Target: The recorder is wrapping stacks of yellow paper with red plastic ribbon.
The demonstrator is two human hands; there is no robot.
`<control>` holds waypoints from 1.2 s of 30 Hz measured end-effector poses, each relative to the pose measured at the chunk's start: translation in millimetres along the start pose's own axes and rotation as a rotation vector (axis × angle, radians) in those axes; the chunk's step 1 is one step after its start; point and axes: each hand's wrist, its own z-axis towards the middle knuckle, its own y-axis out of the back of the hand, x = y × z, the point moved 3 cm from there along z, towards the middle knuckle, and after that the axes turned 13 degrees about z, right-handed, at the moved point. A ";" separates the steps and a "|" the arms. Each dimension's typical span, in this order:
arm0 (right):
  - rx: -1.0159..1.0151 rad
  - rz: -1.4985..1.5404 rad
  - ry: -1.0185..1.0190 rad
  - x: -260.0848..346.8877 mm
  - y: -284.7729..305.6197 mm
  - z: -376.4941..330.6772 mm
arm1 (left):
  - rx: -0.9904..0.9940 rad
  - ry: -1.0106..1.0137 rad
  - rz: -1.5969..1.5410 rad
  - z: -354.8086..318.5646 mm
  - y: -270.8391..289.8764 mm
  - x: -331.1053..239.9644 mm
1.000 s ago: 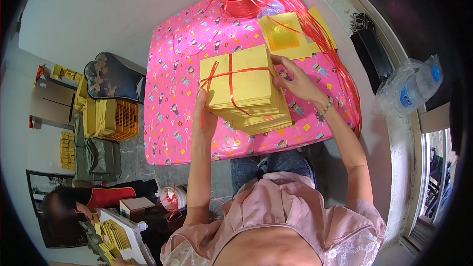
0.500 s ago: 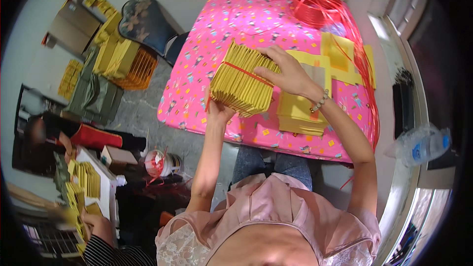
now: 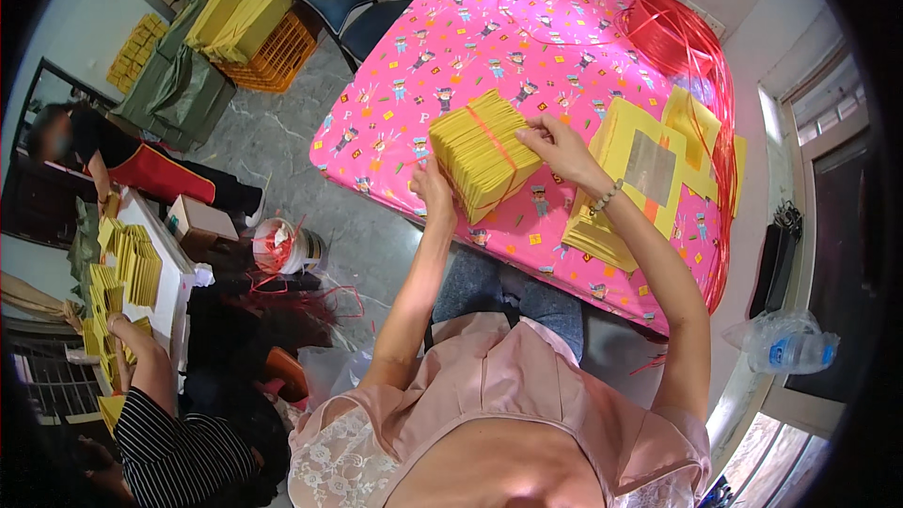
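Clamped from both sides, the yellow paper bundle (image 3: 470, 152) sits between the left hand (image 3: 435, 190), set against its lower left corner, and the right hand (image 3: 562, 146), whose thumb and fingers close on its right edge. Squarish in form, the bundle consists of many thin layers whose edges form close parallel ridges on the upper face; a red strap (image 3: 491, 137) crosses them. It is held above or on the near part of the pink tablecloth (image 3: 451, 47); whether its underside touches the cloth cannot be told from this angle.

From left to right: yellow paper pieces (image 3: 141, 273) stand in rows on a white tabletop (image 3: 174, 287); a white bucket (image 3: 307, 250) holds red strips; the tablecloth bears small cartoon figures and scattered single letters; a flat yellow stack (image 3: 644, 150), with a grey rectangle on its top sheet, lies just right of the bundle; beyond it is a red coil (image 3: 663, 33). At far right, a clear bottle (image 3: 804, 355) carries a blue label, its print too small to read.
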 end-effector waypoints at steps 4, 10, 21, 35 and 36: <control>0.124 -0.050 0.033 10.4 -15.8 6.2 | -0.026 -0.404 -0.332 -8.2 18.0 -28.7; -0.073 0.118 0.107 27.7 -22.1 43.8 | 0.140 -0.441 -0.308 -36.4 32.0 -93.8; -0.141 0.055 0.084 10.9 -41.0 65.4 | 0.151 -0.471 -0.196 -31.0 7.3 -96.3; -0.209 -0.051 0.029 15.8 -43.1 52.2 | 0.209 -0.314 -0.406 -22.1 5.6 -100.2; -0.197 -0.039 0.027 13.1 -42.5 55.7 | 0.225 -0.291 -0.394 -21.8 4.7 -100.0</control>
